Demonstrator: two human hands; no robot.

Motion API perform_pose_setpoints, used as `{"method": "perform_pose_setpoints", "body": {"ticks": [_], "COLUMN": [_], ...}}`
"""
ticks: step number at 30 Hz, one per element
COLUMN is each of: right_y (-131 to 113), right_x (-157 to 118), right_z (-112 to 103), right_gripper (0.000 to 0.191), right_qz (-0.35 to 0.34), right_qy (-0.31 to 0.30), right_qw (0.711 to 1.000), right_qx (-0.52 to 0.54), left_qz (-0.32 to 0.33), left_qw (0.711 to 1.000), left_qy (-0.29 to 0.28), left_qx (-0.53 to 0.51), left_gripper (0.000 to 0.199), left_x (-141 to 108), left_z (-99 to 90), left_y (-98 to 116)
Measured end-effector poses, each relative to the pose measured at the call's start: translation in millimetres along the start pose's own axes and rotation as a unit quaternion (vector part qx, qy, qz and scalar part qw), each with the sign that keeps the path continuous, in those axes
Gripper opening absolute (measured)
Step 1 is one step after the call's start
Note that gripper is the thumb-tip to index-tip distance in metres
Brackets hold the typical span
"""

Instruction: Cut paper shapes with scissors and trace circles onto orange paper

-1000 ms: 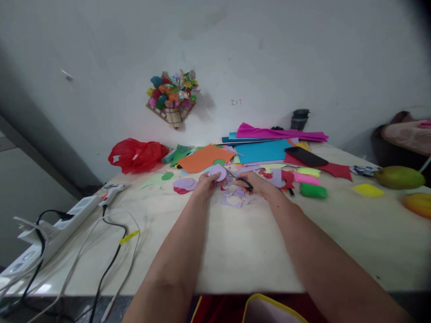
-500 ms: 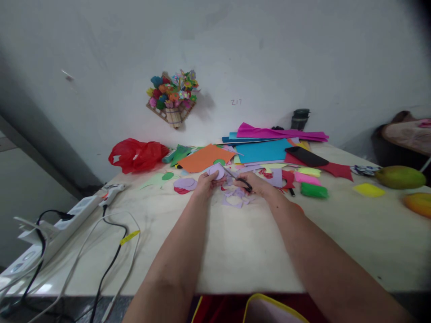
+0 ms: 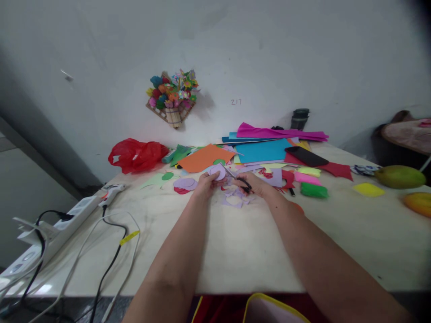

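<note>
My left hand (image 3: 206,182) pinches a piece of light purple paper (image 3: 217,172) with a rounded outline. A pair of black-handled scissors (image 3: 245,183) is in my right hand (image 3: 253,184), its blades pointing up and left toward the paper's edge. Whether the blades touch the paper is too small to make out. Beneath the hands lie purple paper scraps (image 3: 233,200), one with a round hole. Purple paper circles (image 3: 186,183) rest left of my left hand, over a red piece (image 3: 182,190).
Coloured sheets, among them an orange sheet (image 3: 204,159) and a blue sheet (image 3: 261,151), lie behind the hands with a black phone (image 3: 306,156). Green clay packet (image 3: 314,190) and mangoes (image 3: 400,176) are right. A red plastic bag (image 3: 138,154) and power strip (image 3: 67,224) are left.
The scissors and the purple paper have shifted very slightly; both hands keep their hold in nearly the same place. Nothing else has visibly moved.
</note>
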State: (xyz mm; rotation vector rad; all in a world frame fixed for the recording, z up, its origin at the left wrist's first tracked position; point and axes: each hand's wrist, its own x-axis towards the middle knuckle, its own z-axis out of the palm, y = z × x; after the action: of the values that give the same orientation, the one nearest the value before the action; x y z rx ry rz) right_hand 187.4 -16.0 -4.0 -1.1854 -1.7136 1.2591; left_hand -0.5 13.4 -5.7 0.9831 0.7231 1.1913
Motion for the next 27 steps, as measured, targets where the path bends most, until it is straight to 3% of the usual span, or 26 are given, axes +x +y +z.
{"method": "perform_pose_setpoints", "body": {"ticks": [27], "right_y": [-8.1], "right_x": [-0.4], "right_z": [4.0], "right_gripper": [0.033], "right_qz": [-0.021], "right_qy": [0.014], "right_qw": [1.0], "right_qx": [0.013], "left_qz": [0.008], "left_qw": [1.0], "left_qy": [-0.003], "left_qx": [0.011], "left_gripper": [0.022], "left_x": [1.8], "left_z": [-2.9], "left_y": [-4.2]}}
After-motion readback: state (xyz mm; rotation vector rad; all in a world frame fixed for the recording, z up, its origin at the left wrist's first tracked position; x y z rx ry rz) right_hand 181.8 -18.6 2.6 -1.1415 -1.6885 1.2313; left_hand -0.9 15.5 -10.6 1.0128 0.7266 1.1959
